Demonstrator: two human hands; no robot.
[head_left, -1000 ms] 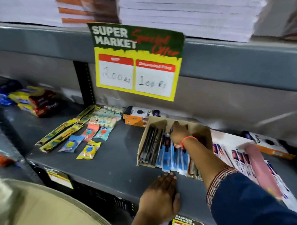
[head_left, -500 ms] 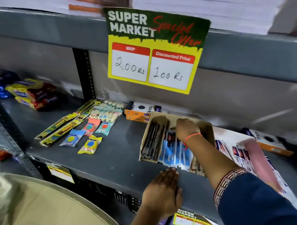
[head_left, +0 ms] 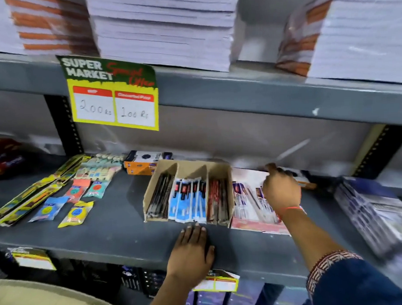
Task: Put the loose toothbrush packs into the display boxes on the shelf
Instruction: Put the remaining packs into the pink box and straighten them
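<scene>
Grey steel shelving point(head_left: 102, 235) is filling the view, with paper stacks point(head_left: 162, 27) sitting on the tier above. A sign point(head_left: 112, 91) hanging from that tier is reading "SUPER MARKET" in white and "Special Offer" in red, with "200 Rs" and "100 Rs" handwritten on its two white panels. A cardboard box point(head_left: 191, 169) is standing on the shelf, its three compartments holding dark, blue and red toothbrush packs point(head_left: 189, 200). Just beside it on the right, a pink box point(head_left: 251, 224) is holding more packs. The right hand point(head_left: 281, 190) is hovering over the pink box, fingers curled; whether they are gripping anything cannot be told. The left hand point(head_left: 191, 252) is lying flat on the shelf edge, fingers together, holding nothing. Small sachets point(head_left: 76, 213) are lying loose at the left, their print too blurred to read.
</scene>
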